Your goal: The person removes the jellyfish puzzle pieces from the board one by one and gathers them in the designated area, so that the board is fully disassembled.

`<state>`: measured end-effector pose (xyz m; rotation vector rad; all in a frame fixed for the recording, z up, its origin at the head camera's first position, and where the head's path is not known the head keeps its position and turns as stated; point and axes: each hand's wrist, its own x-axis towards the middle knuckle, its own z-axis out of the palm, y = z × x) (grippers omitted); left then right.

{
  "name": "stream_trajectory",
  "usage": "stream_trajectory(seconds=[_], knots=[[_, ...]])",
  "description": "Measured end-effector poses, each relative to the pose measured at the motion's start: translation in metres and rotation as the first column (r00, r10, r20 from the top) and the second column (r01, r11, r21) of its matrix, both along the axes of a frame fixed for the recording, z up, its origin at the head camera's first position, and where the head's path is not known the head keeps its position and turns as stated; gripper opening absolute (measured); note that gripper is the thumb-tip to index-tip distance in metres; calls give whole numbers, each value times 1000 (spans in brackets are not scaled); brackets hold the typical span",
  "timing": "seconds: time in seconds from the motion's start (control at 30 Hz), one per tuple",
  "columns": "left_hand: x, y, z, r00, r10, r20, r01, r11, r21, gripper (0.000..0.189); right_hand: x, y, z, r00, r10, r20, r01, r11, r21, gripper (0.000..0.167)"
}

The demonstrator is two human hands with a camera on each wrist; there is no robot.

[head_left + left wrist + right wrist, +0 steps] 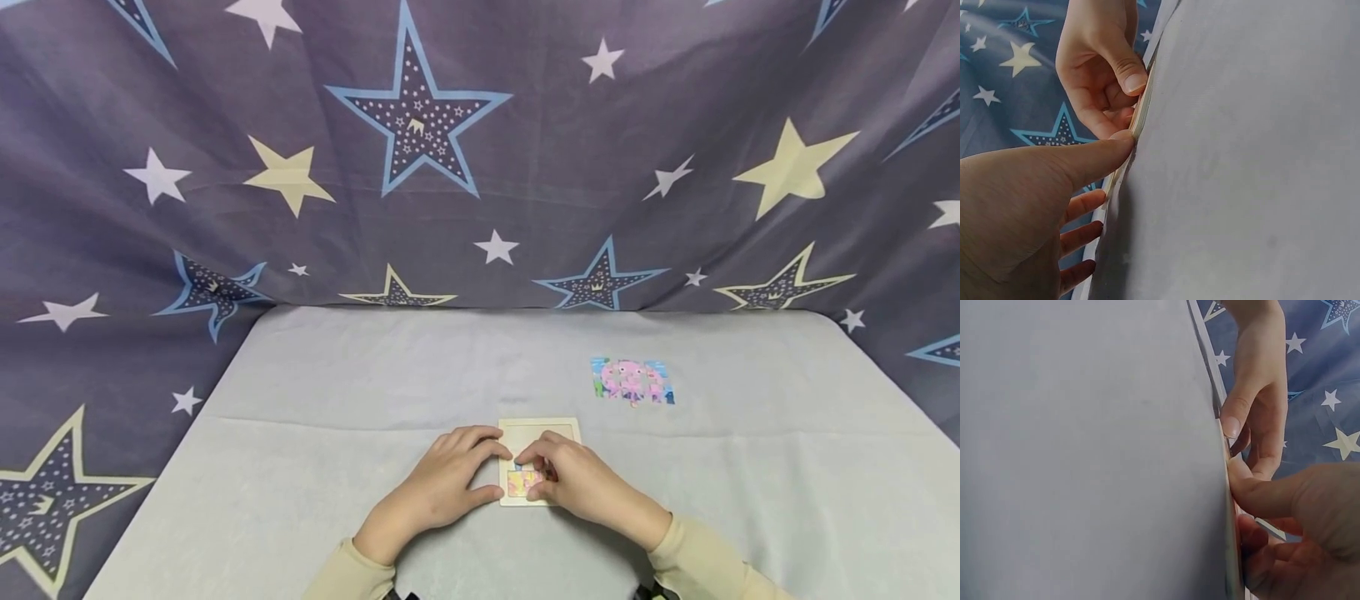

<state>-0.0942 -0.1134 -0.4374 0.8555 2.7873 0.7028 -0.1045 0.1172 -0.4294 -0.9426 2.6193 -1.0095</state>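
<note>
A square wooden puzzle tray (540, 422) lies near the front of the table. Inside its lower part are colourful puzzle pieces (517, 483), mostly pink and yellow. My left hand (450, 475) rests against the tray's left side, thumb by the near corner and index fingertip over the rim. Over the tray's right side, my right hand (573, 479) pinches a small puzzle piece (1270, 528), which shows tilted beneath its fingers in the right wrist view. The fingers hide much of that piece and part of the tray.
Beyond the tray, to the right, more puzzle pieces (632, 381) lie grouped into a pink and blue picture. A pale grey cloth (337, 375) covers the table. Behind it hangs a dark curtain (540, 192) with stars.
</note>
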Motion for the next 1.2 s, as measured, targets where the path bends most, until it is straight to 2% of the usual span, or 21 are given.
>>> stream_trajectory(seconds=[0.27,0.43,0.7,1.0,1.2], knots=[[0,0,1,1000,7,0,-7,1000,-8,57,0,0,-1,999,0,40,2,999,-50,30],[0,-1,2,1000,11,-1,-11,1000,-15,57,-2,-3,-4,994,-30,101,36,998,-60,30],[0,0,1,1000,17,16,-17,1000,-11,55,-3,-4,-4,992,-60,113,65,997,-37,28],[0,0,3,1000,3,11,-3,1000,-1,52,0,-3,0,999,-32,-5,32,999,3,30],[0,0,2,1000,-1,17,1,1000,0,52,2,-4,0,999,-36,-36,37,999,19,31]])
